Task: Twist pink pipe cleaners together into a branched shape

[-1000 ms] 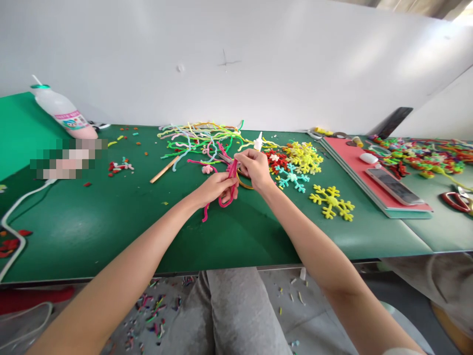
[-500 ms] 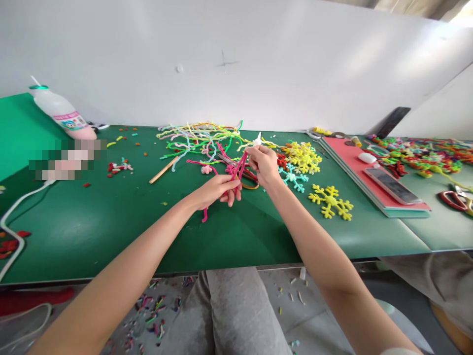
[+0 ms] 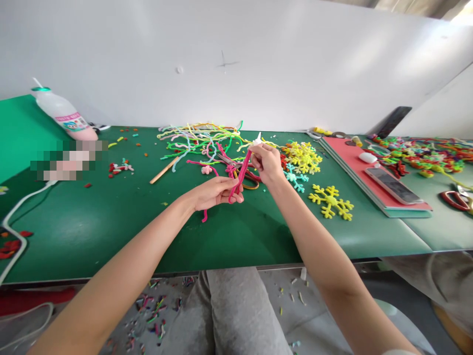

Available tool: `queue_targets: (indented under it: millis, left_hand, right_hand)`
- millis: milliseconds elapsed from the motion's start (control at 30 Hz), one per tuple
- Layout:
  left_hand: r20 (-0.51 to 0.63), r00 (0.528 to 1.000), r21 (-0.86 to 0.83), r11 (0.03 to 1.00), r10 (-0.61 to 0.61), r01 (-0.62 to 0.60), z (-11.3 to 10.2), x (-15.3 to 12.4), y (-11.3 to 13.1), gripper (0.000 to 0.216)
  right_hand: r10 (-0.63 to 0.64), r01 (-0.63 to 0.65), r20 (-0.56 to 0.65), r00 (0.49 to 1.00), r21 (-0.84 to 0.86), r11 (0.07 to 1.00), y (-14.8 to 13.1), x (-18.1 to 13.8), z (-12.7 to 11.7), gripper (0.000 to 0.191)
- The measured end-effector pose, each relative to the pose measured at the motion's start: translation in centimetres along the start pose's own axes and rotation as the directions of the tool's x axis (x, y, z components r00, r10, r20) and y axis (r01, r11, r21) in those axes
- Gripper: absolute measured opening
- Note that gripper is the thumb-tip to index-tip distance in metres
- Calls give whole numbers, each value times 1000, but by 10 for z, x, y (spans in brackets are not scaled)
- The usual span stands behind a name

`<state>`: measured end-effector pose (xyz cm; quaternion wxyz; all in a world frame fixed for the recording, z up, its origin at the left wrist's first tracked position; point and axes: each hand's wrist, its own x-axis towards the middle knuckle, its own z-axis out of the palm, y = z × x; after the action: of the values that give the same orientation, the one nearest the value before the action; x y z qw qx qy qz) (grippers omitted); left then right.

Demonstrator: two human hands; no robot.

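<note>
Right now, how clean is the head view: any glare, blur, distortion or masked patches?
Head view: even daylight, brightest at the upper right corner; soft sheen on the green table; wide-angle bending curves the table's far edge; a pixelated patch masks something at left; the left hand, right hand and pink pipe cleaner look sharp; loose scraps on the floor read softer.
</note>
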<state>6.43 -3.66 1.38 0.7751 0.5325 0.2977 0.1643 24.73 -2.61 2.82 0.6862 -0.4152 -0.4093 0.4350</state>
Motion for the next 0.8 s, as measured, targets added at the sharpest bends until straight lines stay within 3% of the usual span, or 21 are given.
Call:
queue_targets:
  millis: [200, 367, 433, 567, 700, 800]
  left_hand:
    - [14, 1000, -4, 1000, -9, 9, -1, 1, -3, 25]
    - [24, 997, 137, 988, 71, -74, 2, -2, -4, 26]
    - [-36, 989, 151, 979, 141, -134, 4, -1, -4, 29]
    - [-250, 906, 208, 933, 342, -294, 3, 3, -3, 29]
    - [-348, 797, 381, 851, 493, -361, -4, 3, -1, 25]
    - [-391, 742, 475, 810, 544, -343, -8, 1, 1, 21]
  right_hand:
    - [-21, 21, 1, 1000, 52, 998, 0, -1, 2, 25]
    - [37, -28, 171, 985, -56, 998, 1, -2, 0, 23]
    - [31, -16, 192, 981, -76, 997, 1, -3, -1, 24]
    - [-10, 16, 121, 993, -53, 998, 2, -2, -2, 26]
    - [32, -13, 117, 993, -155, 988, 2, 0, -6, 23]
    - [-182, 244, 187, 965, -397, 885, 1, 0, -8, 11]
